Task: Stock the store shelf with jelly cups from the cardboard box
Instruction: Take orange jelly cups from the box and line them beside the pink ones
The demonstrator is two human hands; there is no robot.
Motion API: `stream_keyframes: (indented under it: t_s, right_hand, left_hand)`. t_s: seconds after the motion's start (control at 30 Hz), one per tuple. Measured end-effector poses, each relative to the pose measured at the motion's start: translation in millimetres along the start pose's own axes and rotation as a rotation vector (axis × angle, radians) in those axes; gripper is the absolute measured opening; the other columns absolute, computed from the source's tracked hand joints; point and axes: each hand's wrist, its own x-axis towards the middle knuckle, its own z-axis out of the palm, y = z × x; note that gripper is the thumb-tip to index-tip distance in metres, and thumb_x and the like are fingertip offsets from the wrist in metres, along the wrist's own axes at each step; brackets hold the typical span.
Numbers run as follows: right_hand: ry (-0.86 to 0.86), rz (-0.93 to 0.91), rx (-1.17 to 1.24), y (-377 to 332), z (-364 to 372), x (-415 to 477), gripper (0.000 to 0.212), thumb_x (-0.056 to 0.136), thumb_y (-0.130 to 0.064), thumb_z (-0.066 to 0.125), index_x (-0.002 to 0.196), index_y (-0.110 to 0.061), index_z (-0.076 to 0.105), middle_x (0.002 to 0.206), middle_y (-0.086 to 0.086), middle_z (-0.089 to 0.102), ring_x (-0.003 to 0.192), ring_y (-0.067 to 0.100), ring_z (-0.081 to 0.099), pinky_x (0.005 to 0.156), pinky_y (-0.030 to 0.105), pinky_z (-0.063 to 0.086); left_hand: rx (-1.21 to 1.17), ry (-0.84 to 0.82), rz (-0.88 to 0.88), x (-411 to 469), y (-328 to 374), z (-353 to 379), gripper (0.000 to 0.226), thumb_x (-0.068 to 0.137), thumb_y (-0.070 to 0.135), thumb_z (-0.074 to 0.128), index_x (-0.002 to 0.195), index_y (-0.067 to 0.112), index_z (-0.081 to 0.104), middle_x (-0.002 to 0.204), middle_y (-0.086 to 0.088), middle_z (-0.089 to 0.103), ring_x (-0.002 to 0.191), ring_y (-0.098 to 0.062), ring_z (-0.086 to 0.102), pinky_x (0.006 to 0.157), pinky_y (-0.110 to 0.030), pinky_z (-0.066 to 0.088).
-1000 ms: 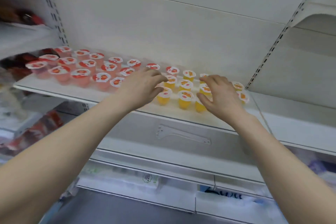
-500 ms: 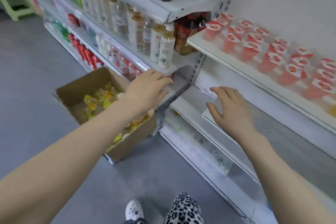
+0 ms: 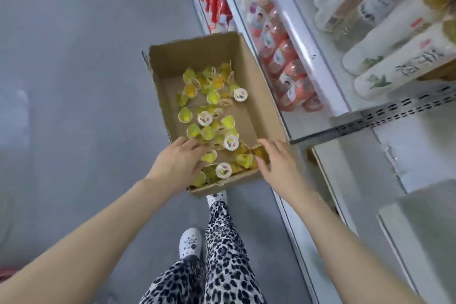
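An open cardboard box [image 3: 257,81] stands on the grey floor beside the shelving. Several yellow and orange jelly cups [image 3: 209,97] lie loose in it, some with their white lids up. My left hand [image 3: 177,164] reaches into the box's near left corner with its fingers stretched over the cups, and I cannot tell whether they touch. Over the near right corner, my right hand [image 3: 278,165] hovers with spread fingers and holds nothing. The shelf with the stocked jelly cups is out of view.
Shelving [image 3: 350,126] runs along the right, with pink bottles [image 3: 288,76] low down and white bottles [image 3: 394,52] above. My own legs in patterned trousers [image 3: 222,242] and a white shoe [image 3: 190,242] stand just before the box. Grey floor [image 3: 74,81] stretches left.
Both hands have left the jelly cups on the shelf and come down to the box on the floor. My view has swung from the shelf down onto the box.
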Motion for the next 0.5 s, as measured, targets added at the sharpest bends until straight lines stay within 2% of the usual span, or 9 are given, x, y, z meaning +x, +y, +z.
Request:
stream_keyframes:
  t_s: [0.17, 0.27, 0.37, 0.43, 0.5]
  right_hand:
    - [-0.324, 0.084, -0.058, 33, 70, 83, 0.049, 0.094, -0.025, 0.060, 0.141, -0.016, 0.046, 0.136, 0.005, 0.052, 0.123, 0.027, 0.048, 0.100, 0.036, 0.040]
    - [-0.519, 0.153, -0.109, 52, 112, 128, 0.048, 0.095, -0.024, 0.058, 0.140, -0.012, 0.044, 0.139, 0.009, 0.049, 0.127, 0.030, 0.045, 0.104, 0.038, 0.036]
    - [-0.691, 0.197, -0.148, 68, 149, 159, 0.038, 0.096, -0.023, 0.057, 0.131, -0.012, 0.051, 0.131, 0.013, 0.055, 0.119, 0.033, 0.052, 0.092, 0.037, 0.042]
    - [-0.747, 0.207, -0.154, 75, 167, 168, 0.042, 0.096, -0.030, 0.058, 0.134, -0.012, 0.050, 0.131, 0.013, 0.055, 0.119, 0.034, 0.053, 0.089, 0.036, 0.042]
    - [-0.740, 0.209, -0.142, 80, 177, 173, 0.052, 0.095, -0.035, 0.062, 0.139, -0.012, 0.045, 0.133, 0.013, 0.048, 0.124, 0.035, 0.048, 0.095, 0.039, 0.040]
  left_hand:
    - [-0.040, -0.072, -0.081, 42, -27, 50, 0.031, 0.079, 0.023, 0.076, 0.109, 0.021, 0.071, 0.099, 0.001, 0.069, 0.089, -0.027, 0.062, 0.075, -0.036, 0.055]
    - [-0.088, -0.117, -0.116, 65, -39, 88, 0.031, 0.079, 0.020, 0.075, 0.110, 0.021, 0.070, 0.101, 0.000, 0.068, 0.088, -0.027, 0.061, 0.075, -0.036, 0.055]
    - [-0.134, -0.155, -0.159, 78, -48, 124, 0.030, 0.083, 0.021, 0.072, 0.113, 0.020, 0.068, 0.107, -0.002, 0.068, 0.091, -0.029, 0.060, 0.076, -0.039, 0.056]
    - [-0.163, -0.197, -0.194, 83, -50, 142, 0.030, 0.086, 0.023, 0.068, 0.116, 0.019, 0.067, 0.112, -0.003, 0.067, 0.097, -0.030, 0.060, 0.078, -0.041, 0.056]
    - [-0.194, -0.230, -0.200, 85, -49, 156, 0.032, 0.086, 0.022, 0.067, 0.118, 0.018, 0.067, 0.114, -0.004, 0.066, 0.104, -0.030, 0.059, 0.080, -0.042, 0.056]
